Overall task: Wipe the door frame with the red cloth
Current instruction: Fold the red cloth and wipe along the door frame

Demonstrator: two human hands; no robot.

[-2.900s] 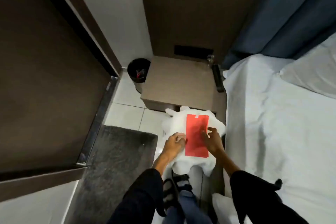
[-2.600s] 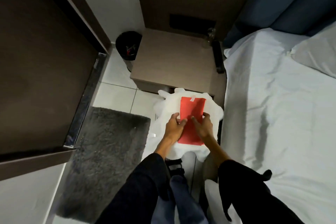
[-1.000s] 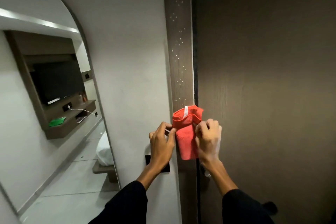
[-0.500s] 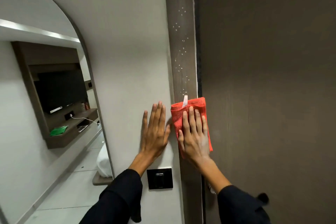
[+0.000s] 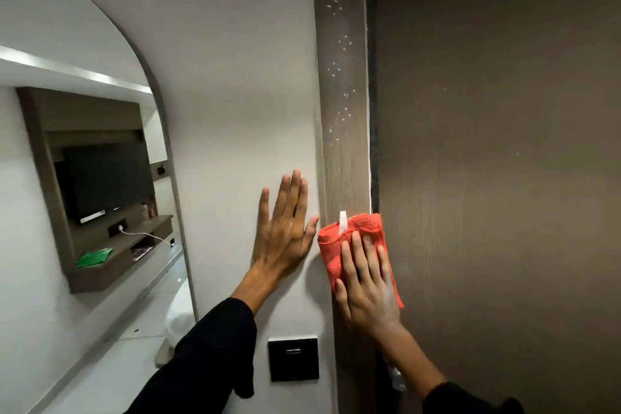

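Observation:
The brown wooden door frame runs straight up the middle, speckled with small white spots above the cloth. The folded red cloth, with a white loop tag on top, lies flat against the frame. My right hand presses it there with a flat palm and spread fingers. My left hand rests flat on the white wall just left of the frame, fingers apart and holding nothing.
The dark brown door fills the right side. An arched mirror on the left wall reflects a TV and shelf. A black wall switch sits below my left hand. A metal door handle shows low beside my right wrist.
Earlier both hands held the red cloth over a white bag by the bed. Now the cloth is on the frame; in the last half second hands and cloth stayed about where they were.

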